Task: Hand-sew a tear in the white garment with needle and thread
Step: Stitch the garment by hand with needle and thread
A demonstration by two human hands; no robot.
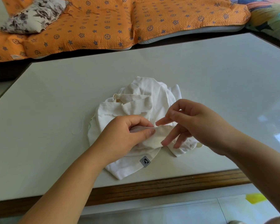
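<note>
Fingers (148,132) of the left hand (124,133) pinching a fold of the one white garment (141,97), bunched on the table (55,94), right hand (196,122) arched over it, thumb meeting forefinger, contents too fine to tell

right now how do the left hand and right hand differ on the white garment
The left hand grips a fold of the white garment between thumb and forefinger; the right hand grips no fabric, its lower fingers spread straight over it. The left hand's fingers are curled; the right hand's thumb presses its forefinger, and anything pinched there is too fine to tell. Both are bare, at the same fold.
</note>
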